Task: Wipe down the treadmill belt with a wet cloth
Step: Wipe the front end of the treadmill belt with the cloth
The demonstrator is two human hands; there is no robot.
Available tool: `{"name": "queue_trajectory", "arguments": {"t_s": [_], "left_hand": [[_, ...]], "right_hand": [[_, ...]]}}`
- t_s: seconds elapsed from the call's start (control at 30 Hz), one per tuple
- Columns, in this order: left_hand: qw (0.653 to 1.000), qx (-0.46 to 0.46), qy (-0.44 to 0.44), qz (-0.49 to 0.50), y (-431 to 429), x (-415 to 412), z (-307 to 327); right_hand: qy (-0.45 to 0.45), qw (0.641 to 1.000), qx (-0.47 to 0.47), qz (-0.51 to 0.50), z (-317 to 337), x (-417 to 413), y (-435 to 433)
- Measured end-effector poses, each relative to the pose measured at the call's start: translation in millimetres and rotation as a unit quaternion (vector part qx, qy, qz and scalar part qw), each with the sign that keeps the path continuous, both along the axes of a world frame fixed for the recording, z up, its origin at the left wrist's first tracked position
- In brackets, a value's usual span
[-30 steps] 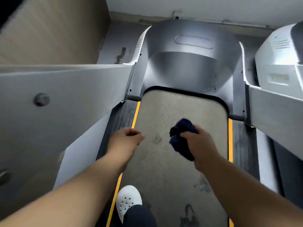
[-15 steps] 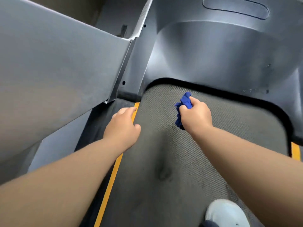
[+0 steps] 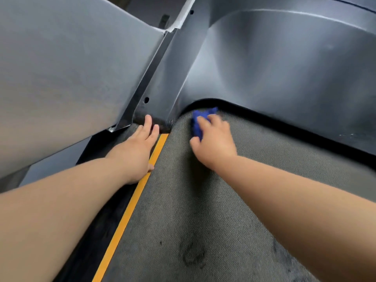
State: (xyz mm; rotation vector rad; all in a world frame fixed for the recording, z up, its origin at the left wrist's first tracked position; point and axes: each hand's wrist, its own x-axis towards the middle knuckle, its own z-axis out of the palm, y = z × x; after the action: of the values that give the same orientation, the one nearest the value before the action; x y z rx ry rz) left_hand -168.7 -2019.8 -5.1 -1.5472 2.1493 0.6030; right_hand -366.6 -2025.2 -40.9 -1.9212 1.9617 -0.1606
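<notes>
Two hands, one cloth, one belt, one yellow stripe.

Right hand [image 3: 213,143]: grip curled round blue cloth [image 3: 200,119], pressing it onto treadmill belt [image 3: 203,210] at front-left corner, beside motor cover [image 3: 284,68].

Left hand [image 3: 140,147]: grip spread, fingers straight, flat on side rail [image 3: 97,231] beside yellow stripe [image 3: 126,216].

Versus half-second earlier: cloth further forward; left hand advanced; shoe gone.

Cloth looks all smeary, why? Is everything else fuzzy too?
Head view: the cloth and right hand are smeared, probably motion blur; the left hand and belt weave look sharper; a pale sheen lies on the grey cover.
</notes>
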Motion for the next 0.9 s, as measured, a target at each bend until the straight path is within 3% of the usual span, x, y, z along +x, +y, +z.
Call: {"name": "queue_trajectory", "arguments": {"t_s": [0.07, 0.13, 0.2, 0.27, 0.37, 0.47, 0.57, 0.63, 0.77, 0.83, 0.9], "left_hand": [[1.0, -0.009, 0.01, 0.01, 0.3, 0.7, -2.3], [1.0, -0.014, 0.015, 0.02, 1.4, -0.2, -2.8], [0.999, -0.014, 0.022, 0.025, 1.2, -0.3, -2.1], [0.999, -0.012, 0.027, 0.027, 2.1, -1.2, -0.6], [0.999, -0.02, 0.03, 0.033, 4.2, -3.9, -2.3], [0.998, -0.023, 0.033, 0.038, 4.3, -3.9, -0.9], [0.998, -0.018, 0.037, 0.041, 2.8, -0.3, 0.5], [0.998, -0.021, 0.037, 0.038, 2.5, 0.1, 0.2], [0.998, -0.033, 0.033, 0.037, 5.1, -5.2, -2.1], [0.998, -0.032, 0.033, 0.041, 6.6, -6.5, -3.0], [0.998, -0.03, 0.032, 0.039, 5.7, -5.3, -3.2]], "right_hand": [[-0.015, 0.983, -0.012, 0.183, -6.3, 14.3, 8.0], [0.009, 0.944, -0.016, 0.331, -14.4, 14.2, 8.3], [0.04, 0.95, -0.075, 0.3, -16.4, -4.9, -11.2], [0.093, 0.977, -0.1, 0.164, -10.8, -32.9, -34.5], [0.109, 0.991, -0.05, 0.051, -5.2, -37.5, -41.1], [0.033, 0.985, -0.013, 0.171, -3.9, 9.0, -13.4], [0.056, 0.947, -0.027, 0.315, -9.0, 15.4, -8.4], [0.128, 0.946, -0.054, 0.292, -6.8, -6.0, -25.0], [0.212, 0.971, -0.037, 0.108, -0.9, -16.9, -38.5], [0.165, 0.977, -0.007, 0.132, 1.2, 7.4, -26.3], [0.114, 0.967, 0.006, 0.23, -0.4, 28.1, -5.1]]}}
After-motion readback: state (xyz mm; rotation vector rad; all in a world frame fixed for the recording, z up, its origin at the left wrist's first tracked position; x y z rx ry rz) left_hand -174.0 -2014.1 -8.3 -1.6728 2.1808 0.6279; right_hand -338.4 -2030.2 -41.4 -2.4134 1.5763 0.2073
